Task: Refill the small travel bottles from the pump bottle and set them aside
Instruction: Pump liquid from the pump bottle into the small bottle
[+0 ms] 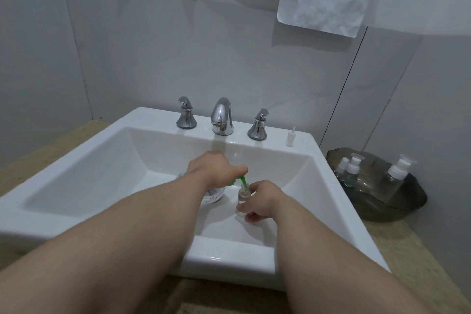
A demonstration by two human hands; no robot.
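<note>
Reaching into the white sink, both hands are caught low over the basin. The pump bottle is held at its green pump head by the left hand, which is closed over the top; its clear body is mostly hidden under the wrist. The green spout is angled down into the open neck of a small travel bottle. That bottle is gripped upright by the right hand, fingers curled round its clear body, just beside the pump bottle. A white spray cap is seen standing on the sink rim, near the right tap handle. Off to the right, on the bench, a dark tray is loaded with capped travel bottles, one showing blue liquid.
</note>
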